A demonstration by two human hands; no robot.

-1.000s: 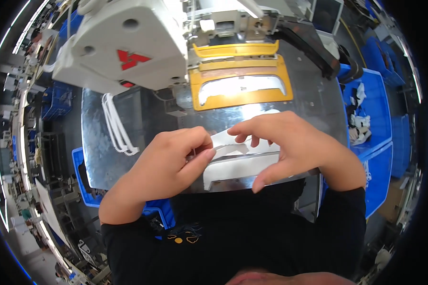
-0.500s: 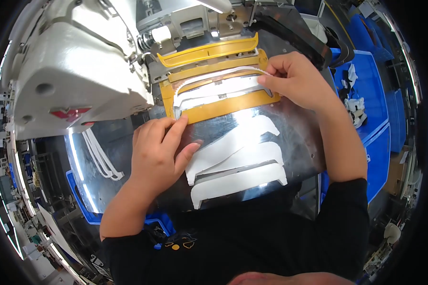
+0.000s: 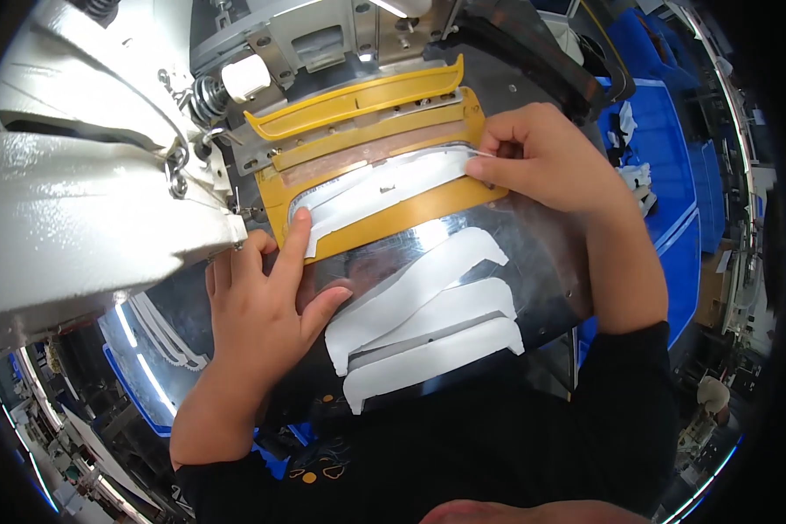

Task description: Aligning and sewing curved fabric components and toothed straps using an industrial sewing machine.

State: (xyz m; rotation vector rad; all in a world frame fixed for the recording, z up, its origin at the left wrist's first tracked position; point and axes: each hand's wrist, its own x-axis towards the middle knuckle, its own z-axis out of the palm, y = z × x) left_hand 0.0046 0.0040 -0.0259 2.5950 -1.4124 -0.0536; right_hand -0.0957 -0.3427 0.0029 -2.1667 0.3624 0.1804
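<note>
A white curved fabric piece lies in the cut-out of a yellow template on the metal work surface. The tip of my left hand's index finger presses on its left end, the thumb spread apart and nothing gripped. At the opposite end my right hand pinches the white piece's tip between thumb and forefinger. Whether a thin strip is pinched there too, I cannot make out. Behind the cut-out stands a raised yellow bar. Several loose white curved pieces lie nearer my body, partly overlapping.
A large white sewing machine head stands close on the left, its metal parts near my left fingers. Thin white strips lie beneath it. Blue bins with scraps stand on the right. Metal machine parts line the back.
The thin white strip that arched over the template now lies down in the cut-out. My left index finger has moved onto the white piece's end. The view has shifted, with the machine head larger.
</note>
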